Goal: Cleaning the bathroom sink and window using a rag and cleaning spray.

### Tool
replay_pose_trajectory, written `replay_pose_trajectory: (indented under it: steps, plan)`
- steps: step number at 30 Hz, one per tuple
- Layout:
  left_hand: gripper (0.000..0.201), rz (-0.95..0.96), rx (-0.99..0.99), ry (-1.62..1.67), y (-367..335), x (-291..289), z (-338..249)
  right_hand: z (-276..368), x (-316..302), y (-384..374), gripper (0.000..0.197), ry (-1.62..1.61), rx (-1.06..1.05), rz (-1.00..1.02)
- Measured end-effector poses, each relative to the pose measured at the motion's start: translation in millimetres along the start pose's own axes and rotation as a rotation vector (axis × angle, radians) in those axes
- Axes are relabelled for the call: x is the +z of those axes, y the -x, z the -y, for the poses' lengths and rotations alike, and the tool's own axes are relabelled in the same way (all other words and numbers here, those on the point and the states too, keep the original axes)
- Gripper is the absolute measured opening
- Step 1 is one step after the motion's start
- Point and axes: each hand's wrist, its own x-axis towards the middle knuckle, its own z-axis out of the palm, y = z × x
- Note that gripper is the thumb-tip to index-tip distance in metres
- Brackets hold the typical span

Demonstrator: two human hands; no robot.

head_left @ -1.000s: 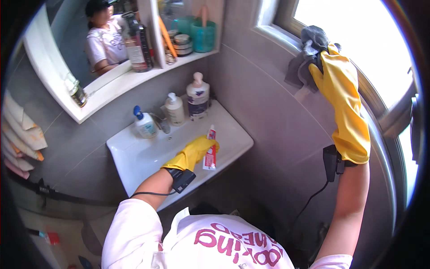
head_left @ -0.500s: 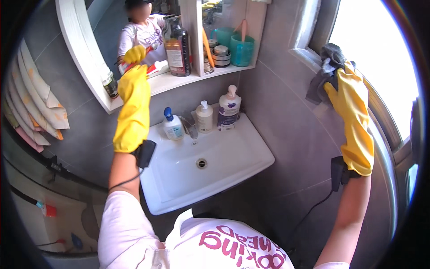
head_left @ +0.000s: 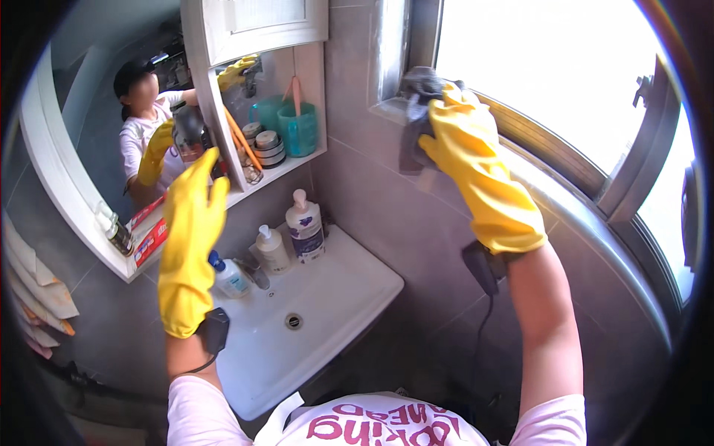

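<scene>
My left hand [head_left: 190, 230], in a yellow rubber glove, is raised in front of the mirror cabinet's shelf with its fingers apart. Just beyond its fingertips stands a dark bottle [head_left: 191, 135], partly covered by the glove; whether they touch is hidden. A red and white toothpaste box [head_left: 152, 241] lies on the shelf beside the glove, near a small dark bottle [head_left: 117, 236]. My right hand [head_left: 468, 134], gloved the same way, grips a crumpled grey cloth [head_left: 418, 111] against the corner of the window ledge.
Below is a white sink [head_left: 335, 297] with a soap bottle [head_left: 232, 279] and two pump bottles [head_left: 306, 230] along its back. The shelf [head_left: 290, 169] also holds teal cups [head_left: 299, 130] and stacked jars [head_left: 268, 151]. Towels [head_left: 37, 282] hang at left; a window frame [head_left: 550, 152] runs along the right.
My view has turned right. The left hand has let go of the red and white toothpaste box, which rests on the shelf, and is now by the dark bottle. The right hand stays at the ledge corner.
</scene>
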Motion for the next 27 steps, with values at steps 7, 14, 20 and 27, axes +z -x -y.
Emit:
replay_pose_trajectory:
  steps: [7,14,20,27]
  plan:
    - [0.038,-0.144,0.399,0.513,-68.1,88.8,-123.4,17.0,25.5,-52.9,0.044,-0.049,-0.073,0.076]
    - [0.037,-0.29,0.454,0.7,-105.2,138.5,-178.3,-37.9,-11.5,29.2,0.026,-0.139,-0.198,-0.148]
    - [0.033,-0.258,0.532,0.745,-120.2,160.1,-210.7,-93.2,-121.1,74.2,0.032,-0.178,0.509,0.265]
    - [0.03,-0.327,0.593,0.762,-117.7,180.7,-260.8,-227.3,-50.3,-9.9,0.02,-0.206,-0.048,-0.466]
